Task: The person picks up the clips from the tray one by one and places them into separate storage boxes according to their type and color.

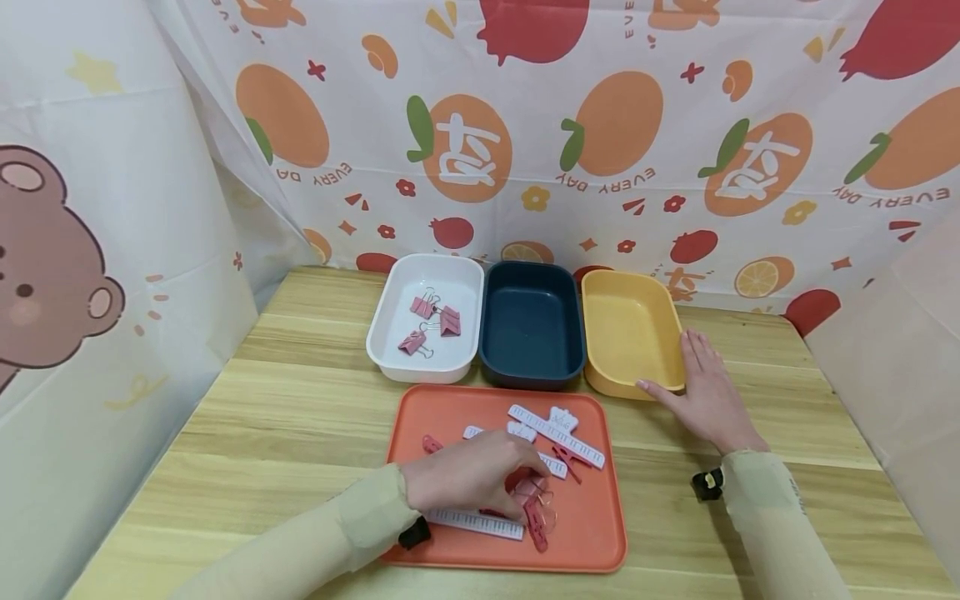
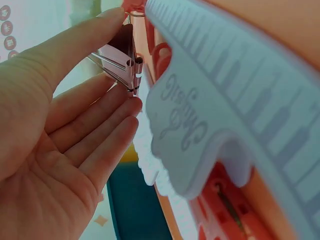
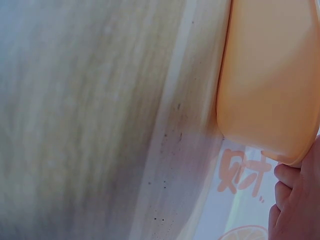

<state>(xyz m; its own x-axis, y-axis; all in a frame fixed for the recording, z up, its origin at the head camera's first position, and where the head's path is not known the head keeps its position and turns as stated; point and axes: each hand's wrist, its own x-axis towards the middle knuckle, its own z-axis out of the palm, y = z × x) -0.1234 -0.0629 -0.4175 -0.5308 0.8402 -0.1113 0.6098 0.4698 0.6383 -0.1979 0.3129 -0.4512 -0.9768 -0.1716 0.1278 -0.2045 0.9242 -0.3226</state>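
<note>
My left hand [image 1: 480, 471] reaches over the orange tray [image 1: 600, 533]. Its thumb and forefinger pinch a pink binder clip [image 2: 122, 57] low at the tray, the other fingers extended. Beside that clip lies a red clip [image 1: 536, 525]. White ruler-like strips with piano keys, such as the keyboard ruler [image 1: 555, 436], and a white "Music" clip [image 2: 180, 117] lie close by. My right hand [image 1: 708, 396] rests against the right side of the yellow bin [image 1: 633, 333], fingers extended along it and thumb at the front rim; the right wrist view shows its knuckles near the bin's corner.
At the back, left of the yellow bin, stand a dark blue bin [image 1: 532, 325] and a white bin [image 1: 390, 333] with 3 pink binder clips [image 1: 448, 321]. A printed cloth [image 1: 540, 225] hangs right behind the bins. The wooden table [image 1: 285, 433] extends to both sides.
</note>
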